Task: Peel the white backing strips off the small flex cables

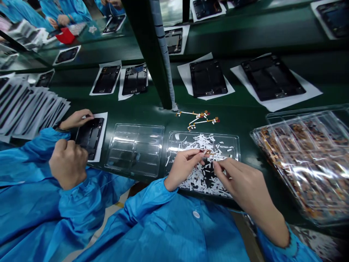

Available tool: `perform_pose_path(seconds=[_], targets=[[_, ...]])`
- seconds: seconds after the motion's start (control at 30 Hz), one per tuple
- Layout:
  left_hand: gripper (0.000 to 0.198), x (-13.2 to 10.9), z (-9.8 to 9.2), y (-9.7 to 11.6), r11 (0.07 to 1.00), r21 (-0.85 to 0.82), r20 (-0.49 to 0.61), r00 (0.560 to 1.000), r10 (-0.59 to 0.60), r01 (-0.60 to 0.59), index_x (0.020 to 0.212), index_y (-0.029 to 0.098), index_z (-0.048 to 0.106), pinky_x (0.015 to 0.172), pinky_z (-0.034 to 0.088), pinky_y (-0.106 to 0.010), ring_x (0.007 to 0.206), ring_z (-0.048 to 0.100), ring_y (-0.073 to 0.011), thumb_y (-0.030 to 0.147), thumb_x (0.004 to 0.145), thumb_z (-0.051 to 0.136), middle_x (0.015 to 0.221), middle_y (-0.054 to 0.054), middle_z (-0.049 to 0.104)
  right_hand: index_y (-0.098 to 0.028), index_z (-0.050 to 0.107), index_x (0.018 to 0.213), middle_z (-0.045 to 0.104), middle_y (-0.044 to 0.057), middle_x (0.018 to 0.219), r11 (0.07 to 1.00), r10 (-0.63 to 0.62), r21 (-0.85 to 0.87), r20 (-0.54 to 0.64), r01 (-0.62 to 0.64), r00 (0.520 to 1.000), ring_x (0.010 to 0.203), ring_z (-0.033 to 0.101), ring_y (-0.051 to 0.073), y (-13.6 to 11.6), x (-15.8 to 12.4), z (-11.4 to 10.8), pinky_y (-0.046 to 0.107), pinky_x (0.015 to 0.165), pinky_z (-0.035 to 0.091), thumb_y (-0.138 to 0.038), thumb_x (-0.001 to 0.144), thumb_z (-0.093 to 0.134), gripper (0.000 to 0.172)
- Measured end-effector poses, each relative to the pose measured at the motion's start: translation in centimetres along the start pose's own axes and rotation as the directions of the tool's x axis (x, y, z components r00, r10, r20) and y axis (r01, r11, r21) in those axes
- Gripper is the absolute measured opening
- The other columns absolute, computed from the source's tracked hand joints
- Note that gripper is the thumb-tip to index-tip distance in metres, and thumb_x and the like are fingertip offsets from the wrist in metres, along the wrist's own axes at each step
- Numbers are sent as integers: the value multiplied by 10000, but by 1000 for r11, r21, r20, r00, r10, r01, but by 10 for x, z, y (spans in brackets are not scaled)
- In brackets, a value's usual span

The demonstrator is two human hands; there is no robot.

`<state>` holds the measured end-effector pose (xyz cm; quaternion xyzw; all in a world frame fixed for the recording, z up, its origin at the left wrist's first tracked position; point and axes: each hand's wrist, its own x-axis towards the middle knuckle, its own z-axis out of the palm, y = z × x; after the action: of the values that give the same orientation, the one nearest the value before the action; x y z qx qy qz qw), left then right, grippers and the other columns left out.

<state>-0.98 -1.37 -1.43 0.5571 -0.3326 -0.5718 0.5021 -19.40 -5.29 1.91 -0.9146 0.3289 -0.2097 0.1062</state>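
My left hand (pixel 184 165) pinches one end of a small orange flex cable (pixel 209 153) over a clear plastic tray (pixel 236 145) full of white paper strips. My right hand (pixel 240 178) pinches the cable's other end, fingertips together. Both hands hover just above the strips. Three more flex cables (pixel 200 118) with white liners lie on the green bench beyond the tray.
A co-worker's hands (pixel 68 160) on the left press on a black device frame (pixel 89 136) lying on paper. An empty clear tray (pixel 136 147) sits between us. Stacked trays of orange parts (pixel 308 160) stand at the right. More frames on paper lie along the belt (pixel 207 78), behind a green post (pixel 148 54).
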Motion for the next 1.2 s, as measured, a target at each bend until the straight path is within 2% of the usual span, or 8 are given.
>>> perform_pose_path(seconds=[0.07,0.13,0.27,0.37,0.63,0.8,0.97,1.2], targets=[[295,-1,-1,0,1000,-9,3,1000,-16,16,933,152,793,591,459,-244,666,630,-125,437,896,729,882,-68,779,-152,651,1082,652,36,842,994,62,87,-20,-60,998,660,594,145,3,1,-5,299,640,432,-245,1021,570,137],[277,-3,0,0,1000,13,-4,1000,-6,6,933,147,787,626,479,-251,694,644,-133,416,882,743,865,-64,770,-149,616,1265,653,46,922,968,153,202,-23,-145,988,665,577,133,5,4,-6,286,648,454,-263,1015,597,275],[224,-5,5,1,995,86,10,999,48,-49,928,140,763,697,502,-265,734,647,-138,353,864,741,854,-50,744,-211,693,1050,635,19,863,863,235,436,102,-256,967,691,576,134,10,11,-3,271,625,448,-283,1019,594,127],[204,-6,8,4,984,169,0,998,62,-61,914,139,745,666,485,-246,708,614,-130,330,843,745,774,-23,698,-222,695,919,600,-5,766,812,268,505,122,-292,956,666,552,132,11,13,1,269,589,418,-293,1004,619,135],[92,-7,7,5,923,353,-53,982,181,-151,839,151,739,614,448,-217,670,584,-110,234,807,714,764,-6,675,-212,660,852,555,-16,716,824,277,503,42,-260,960,637,515,124,2,11,12,265,580,404,-248,990,629,146],[128,-5,6,1,930,335,-57,982,179,-150,875,161,779,619,464,-210,700,624,-118,157,789,685,802,-15,726,-209,663,869,560,-11,737,840,285,477,21,-260,958,658,517,126,1,10,14,270,610,406,-245,991,627,132],[146,-3,5,-1,939,321,-26,990,136,-120,903,147,785,616,468,-216,698,643,-126,255,827,723,788,-25,732,-211,674,876,570,-14,736,845,277,468,28,-257,961,651,527,121,6,9,13,261,598,412,-236,987,631,122],[100,-2,7,1,930,336,-24,986,163,-146,857,155,782,607,451,-213,710,638,-129,204,799,716,785,-20,728,-203,672,888,577,-8,749,856,270,452,21,-250,963,668,539,122,4,8,18,259,612,420,-245,992,622,123]])
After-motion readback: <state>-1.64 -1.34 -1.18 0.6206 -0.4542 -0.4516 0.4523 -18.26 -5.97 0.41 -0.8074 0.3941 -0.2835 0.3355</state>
